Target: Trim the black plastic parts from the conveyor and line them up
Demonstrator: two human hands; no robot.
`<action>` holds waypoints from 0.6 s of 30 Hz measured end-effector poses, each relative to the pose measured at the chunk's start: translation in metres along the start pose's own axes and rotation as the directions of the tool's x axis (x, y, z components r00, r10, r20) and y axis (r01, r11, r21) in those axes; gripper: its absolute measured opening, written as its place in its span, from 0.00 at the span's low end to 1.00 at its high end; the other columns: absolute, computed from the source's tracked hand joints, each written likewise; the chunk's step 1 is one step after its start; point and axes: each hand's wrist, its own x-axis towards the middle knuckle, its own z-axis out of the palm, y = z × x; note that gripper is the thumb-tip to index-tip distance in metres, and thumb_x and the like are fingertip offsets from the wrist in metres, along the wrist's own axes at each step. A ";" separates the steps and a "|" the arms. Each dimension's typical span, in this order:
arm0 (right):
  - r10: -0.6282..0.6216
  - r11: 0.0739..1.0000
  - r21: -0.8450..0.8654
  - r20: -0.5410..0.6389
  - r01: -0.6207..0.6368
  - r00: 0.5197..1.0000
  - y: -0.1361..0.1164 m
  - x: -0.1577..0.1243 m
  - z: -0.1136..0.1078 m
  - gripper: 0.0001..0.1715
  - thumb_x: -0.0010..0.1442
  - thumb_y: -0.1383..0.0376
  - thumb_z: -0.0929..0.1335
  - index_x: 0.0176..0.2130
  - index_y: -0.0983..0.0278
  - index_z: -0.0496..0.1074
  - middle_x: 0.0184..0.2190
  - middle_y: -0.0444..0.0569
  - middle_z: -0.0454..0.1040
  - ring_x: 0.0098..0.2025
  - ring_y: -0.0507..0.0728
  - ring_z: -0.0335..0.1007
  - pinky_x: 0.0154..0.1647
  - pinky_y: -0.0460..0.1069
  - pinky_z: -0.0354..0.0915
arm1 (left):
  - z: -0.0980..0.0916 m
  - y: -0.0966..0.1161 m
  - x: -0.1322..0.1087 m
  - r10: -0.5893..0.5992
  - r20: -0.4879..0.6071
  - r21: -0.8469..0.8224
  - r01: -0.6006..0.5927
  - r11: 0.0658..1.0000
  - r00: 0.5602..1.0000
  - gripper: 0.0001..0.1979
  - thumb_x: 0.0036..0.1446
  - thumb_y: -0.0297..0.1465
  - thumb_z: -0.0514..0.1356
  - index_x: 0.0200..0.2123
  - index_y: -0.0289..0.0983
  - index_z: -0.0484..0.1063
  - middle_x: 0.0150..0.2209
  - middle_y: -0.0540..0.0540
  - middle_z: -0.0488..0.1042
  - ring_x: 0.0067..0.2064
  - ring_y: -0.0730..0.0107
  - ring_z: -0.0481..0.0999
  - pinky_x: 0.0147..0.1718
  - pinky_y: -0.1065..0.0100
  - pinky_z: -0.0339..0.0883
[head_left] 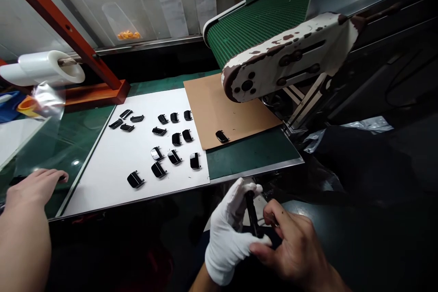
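Step in hand, by appearance: checking one black part [251, 213], held upright just below the counter [246, 162] edge. The gloved left hand [230, 230] is clamped around it and the bare right hand [294, 248] pinches its lower end (like pieces [177, 138] lie on the white sheet [112, 164]). Any next move calls for an edge-only grip.

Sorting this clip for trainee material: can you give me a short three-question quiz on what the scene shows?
1. True or false: the gloved left hand and the bare right hand hold one black part between them.
2. How many black pieces lie on the brown cardboard? A) none B) one C) four
3. Fill in: the co-worker's hand rests on the ____ mat, left of the white sheet.
Key: 1 true; 2 B; 3 green.
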 end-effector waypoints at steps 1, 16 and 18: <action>0.006 1.000 0.016 0.004 -0.006 1.000 -0.001 -0.001 0.001 0.29 0.58 0.38 0.58 0.28 0.60 0.59 0.16 0.39 0.60 0.13 0.48 0.53 0.13 0.46 0.50 | 0.000 0.001 0.000 -0.005 0.010 -0.022 0.005 1.000 1.000 0.43 0.31 0.30 0.77 0.54 0.44 0.69 0.51 0.42 0.74 0.54 0.50 0.73 0.51 0.60 0.71; 0.369 0.435 0.673 0.473 -0.598 0.800 0.020 -0.021 0.018 0.33 0.51 0.33 0.58 0.34 0.58 0.60 0.18 0.35 0.47 0.17 0.49 0.41 0.15 0.45 0.47 | -0.020 0.028 0.013 0.075 0.040 0.688 -0.082 0.721 0.996 0.40 0.44 0.32 0.72 0.60 0.41 0.62 0.55 0.39 0.71 0.57 0.49 0.70 0.57 0.54 0.64; 0.409 0.296 0.659 0.567 -0.691 0.715 0.030 -0.033 0.030 0.32 0.54 0.34 0.55 0.38 0.57 0.59 0.18 0.36 0.51 0.16 0.49 0.47 0.16 0.46 0.52 | -0.039 0.047 0.021 0.124 0.211 0.909 -0.242 0.339 0.969 0.39 0.45 0.26 0.70 0.61 0.40 0.61 0.56 0.38 0.70 0.57 0.49 0.69 0.58 0.52 0.62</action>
